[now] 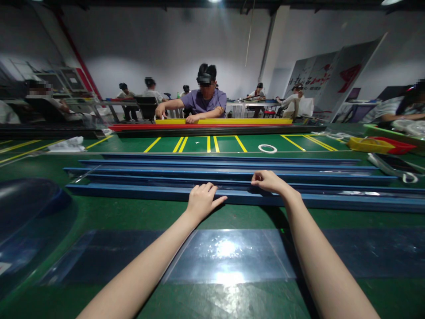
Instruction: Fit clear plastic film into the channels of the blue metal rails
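Observation:
Across the green table lie several long blue channel strips (159,193), side by side. My left hand (202,201) rests on the strip nearest me, its fingers draped over the near edge and its thumb stretched out to the right. Farther right, my right hand (268,180) is held over the same strip with thumb and fingertips pinched together. What that pinch holds, if anything, is too small to make out. A clear plastic sheet (229,254) lies flat on the table between my forearms and beneath them, shining under the lamps.
A roll of clear film (33,208) is at the left. A white tape ring (267,149) lies beyond the strips. Opposite, a co-worker (207,99) handles a yellow strip (232,121) above red and black ones. Yellow and red trays (368,144) and a phone-like device (393,166) are right.

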{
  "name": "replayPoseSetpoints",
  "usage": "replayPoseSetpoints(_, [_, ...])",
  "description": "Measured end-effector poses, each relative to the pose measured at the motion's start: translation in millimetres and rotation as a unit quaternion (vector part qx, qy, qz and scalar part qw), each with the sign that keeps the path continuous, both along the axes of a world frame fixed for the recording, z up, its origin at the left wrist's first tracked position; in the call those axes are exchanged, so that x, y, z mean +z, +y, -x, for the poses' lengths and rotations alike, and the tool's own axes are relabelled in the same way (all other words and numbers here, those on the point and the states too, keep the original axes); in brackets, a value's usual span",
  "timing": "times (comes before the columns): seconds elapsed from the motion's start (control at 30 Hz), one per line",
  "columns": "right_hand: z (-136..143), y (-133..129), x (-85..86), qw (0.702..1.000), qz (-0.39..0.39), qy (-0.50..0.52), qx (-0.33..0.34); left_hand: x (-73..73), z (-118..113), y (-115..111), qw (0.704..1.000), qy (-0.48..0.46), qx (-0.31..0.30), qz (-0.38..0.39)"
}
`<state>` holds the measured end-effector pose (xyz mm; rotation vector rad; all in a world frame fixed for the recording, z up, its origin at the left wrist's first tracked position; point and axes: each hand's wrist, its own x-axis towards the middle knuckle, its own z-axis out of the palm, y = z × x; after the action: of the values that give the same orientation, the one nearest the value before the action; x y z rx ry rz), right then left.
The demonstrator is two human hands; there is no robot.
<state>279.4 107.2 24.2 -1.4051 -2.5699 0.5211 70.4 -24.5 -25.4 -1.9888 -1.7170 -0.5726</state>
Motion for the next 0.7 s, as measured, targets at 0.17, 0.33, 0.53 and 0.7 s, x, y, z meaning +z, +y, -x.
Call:
replayPoseSetpoints(0.17, [1, 0, -0.1, 1.000, 0.002, -0.001, -0.005, 0.5, 0, 0, 1.000, 0.003, -0.003, -0.006])
replayPoseSetpoints(0.33, [2, -2, 0.8, 1.000, 0.001, -0.012, -0.002, 0.6, 0, 0, 1.000, 0.001, -0.013, -0.014])
replayPoseSetpoints(0.53, [2, -6, 6.0, 0.999, -0.005, -0.035, 0.020, 1.2, 0, 0, 1.000, 0.003, -0.015, -0.013])
replayPoseSetpoints(0.7, [7, -11, 10.0, 0.999, -0.020, -0.030, 0.032, 2.5, -1, 0, 1.000, 0.004, -0.011, -0.002])
